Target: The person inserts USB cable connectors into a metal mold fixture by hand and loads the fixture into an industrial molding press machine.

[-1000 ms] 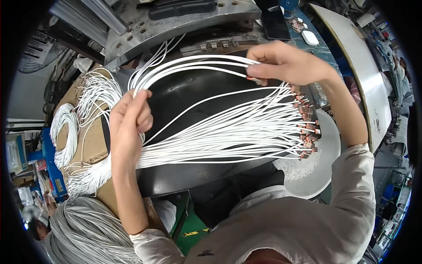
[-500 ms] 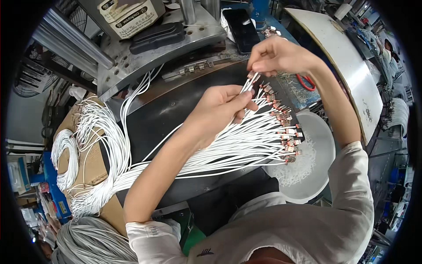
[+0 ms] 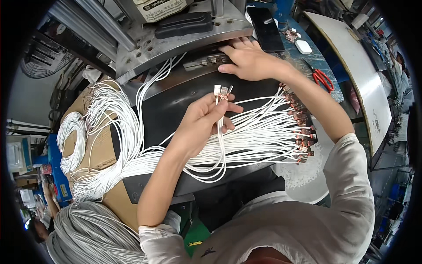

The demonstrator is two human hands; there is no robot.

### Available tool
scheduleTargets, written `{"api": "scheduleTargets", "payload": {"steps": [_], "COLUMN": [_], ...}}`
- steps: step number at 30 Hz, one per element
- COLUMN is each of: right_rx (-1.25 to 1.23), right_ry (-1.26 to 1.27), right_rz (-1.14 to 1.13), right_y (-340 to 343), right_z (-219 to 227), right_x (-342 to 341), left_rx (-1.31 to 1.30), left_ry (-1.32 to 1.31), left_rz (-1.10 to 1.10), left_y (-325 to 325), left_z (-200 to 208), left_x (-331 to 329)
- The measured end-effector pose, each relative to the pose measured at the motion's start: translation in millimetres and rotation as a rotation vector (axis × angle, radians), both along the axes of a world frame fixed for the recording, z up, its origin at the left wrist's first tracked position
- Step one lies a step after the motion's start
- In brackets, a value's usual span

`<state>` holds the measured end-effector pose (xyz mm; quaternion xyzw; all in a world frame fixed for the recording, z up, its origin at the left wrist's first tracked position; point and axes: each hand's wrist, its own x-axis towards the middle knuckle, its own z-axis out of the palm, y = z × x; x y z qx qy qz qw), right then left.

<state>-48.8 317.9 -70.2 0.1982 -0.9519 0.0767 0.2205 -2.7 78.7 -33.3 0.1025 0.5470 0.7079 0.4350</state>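
White, silver-plugged cables (image 3: 217, 89) are being pinched by the left hand (image 3: 202, 118) over the black counter (image 3: 171, 99); the right hand (image 3: 252, 62) is looking spread; fanned white cables (image 3: 263, 132) are lying gathered, this handful seemingly pending.

Black work surface (image 3: 169, 103), white cables (image 3: 259, 135) fanned across, plugs (image 3: 300, 119) seemingly near edge

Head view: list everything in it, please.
Held cable ends: several, white with metal plugs, centre
Loose cables: many, white, centre and left
Cable coil: one, grey, lower left
Work surface: one, black, centre
Bowl: one, whitish, right
Scraps: many, white, in bowl
Tool: one, red-handled, upper right
Phone: one, black, top
Case: one, white, near phone
Metal plate: one, grey, top
Pad: one, black, on plate
Background clutter: uncounted, mixed, edges
Left hand: one, bare, centre
Right hand: one, bare, upper centre
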Motion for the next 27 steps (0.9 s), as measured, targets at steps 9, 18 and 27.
{"api": "scheduleTargets", "payload": {"steps": [9,18,27], "right_rx": [-0.248,-1.261,-1.347], "right_ry": [-0.347,-0.87,-0.861], "right_rz": [-0.125,0.027,-0.048], "right_y": [-17,-18,-27], "right_z": [33,37,35], "right_x": [34,55,62], "left_rx": [-0.011,-0.181,-0.121], "left_ry": [-0.006,0.04,0.049], "left_rz": [0.073,0.083,0.128], "left_y": [1,12,15], "left_z": [-4,-2,-5], "left_x": [-5,-5,-3]}}
